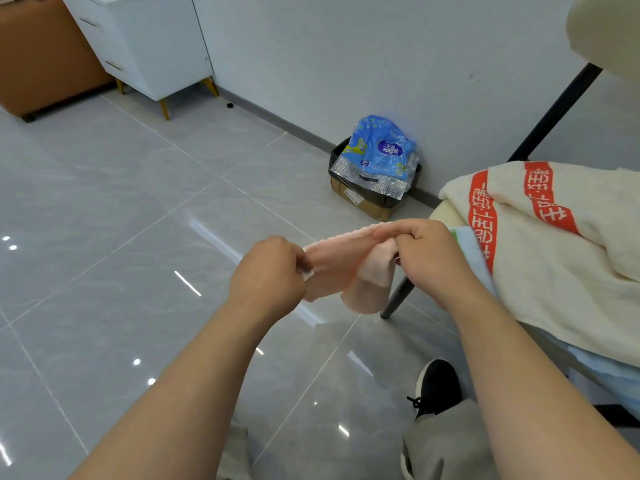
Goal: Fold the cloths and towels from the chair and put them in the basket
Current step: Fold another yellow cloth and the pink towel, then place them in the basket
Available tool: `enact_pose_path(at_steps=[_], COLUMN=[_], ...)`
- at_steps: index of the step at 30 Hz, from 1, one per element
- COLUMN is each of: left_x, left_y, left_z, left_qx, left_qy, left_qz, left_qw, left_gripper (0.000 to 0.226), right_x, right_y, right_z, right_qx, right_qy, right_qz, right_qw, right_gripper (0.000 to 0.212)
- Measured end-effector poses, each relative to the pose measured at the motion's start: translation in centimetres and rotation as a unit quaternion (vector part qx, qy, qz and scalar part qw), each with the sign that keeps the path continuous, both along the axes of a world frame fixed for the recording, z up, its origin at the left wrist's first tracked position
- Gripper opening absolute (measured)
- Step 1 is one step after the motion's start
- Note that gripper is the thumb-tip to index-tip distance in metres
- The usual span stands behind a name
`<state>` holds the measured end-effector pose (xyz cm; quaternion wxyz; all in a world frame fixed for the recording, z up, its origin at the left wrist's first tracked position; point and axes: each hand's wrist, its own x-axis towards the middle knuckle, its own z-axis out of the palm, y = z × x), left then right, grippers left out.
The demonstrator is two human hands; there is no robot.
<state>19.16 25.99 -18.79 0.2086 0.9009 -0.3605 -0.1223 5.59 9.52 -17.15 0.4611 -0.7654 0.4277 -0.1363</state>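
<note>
Tiled floor (138,202); left hand (268,275), right hand (426,251) pinch pink cloth (346,268).

holding a small pink cloth (341,268) up over the glossy grey floor tiles (104,254). pinched at one end by the left hand (268,271), gripped at the other end in the curled fingers of the right hand (426,254), with a doubled fold sagging between. just to the right, a chair (554,112) with a cream towel (554,265) banded in orange-red lettering heaped on the seat, over a light blue cloth (476,254). by the wall, a cardboard box (360,202) lined with a black bag and stuffed with a blue plastic wrapper (381,150). far left, a white drawer cabinet (149,39) on gold legs, beside a brown upholstered piece (45,64). lower right, a black shoe (438,382).
</note>
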Motion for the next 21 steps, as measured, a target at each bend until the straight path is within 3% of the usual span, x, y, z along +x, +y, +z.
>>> enact_pose_path(at_steps=[5, 10, 13, 18, 21], left_x=[-0.6, -2.3, -3.9, -4.4, -3.9], left_y=[-0.6, -1.2, -1.5, -1.8, -1.7], left_z=[0.0, 0.3, 0.1, -0.9, -0.8], left_qx=[-0.025, -0.055, -0.059, -0.073, -0.09], left_qy=[0.053, 0.102, 0.08, 0.003, -0.027], left_qz=[0.009, -0.054, -0.096, -0.071, -0.052], left_qw=[0.998, 0.992, 0.99, 0.995, 0.994], left_gripper=[0.04, 0.082, 0.061, 0.023, 0.025], right_x=[0.0, 0.3, 0.6, 0.8, 0.7], right_y=[0.3, 0.9, 1.4, 1.6, 1.3], right_z=[0.2, 0.7, 1.1, 1.3, 1.3], right_qx=[0.033, 0.106, 0.183, 0.254, 0.239], right_qy=[-0.002, -0.052, -0.1, -0.14, -0.133], right_qz=[0.012, 0.014, 0.02, 0.007, -0.018], right_qw=[0.999, 0.993, 0.978, 0.957, 0.962], right_gripper=[0.037, 0.028, 0.027, 0.024, 0.021])
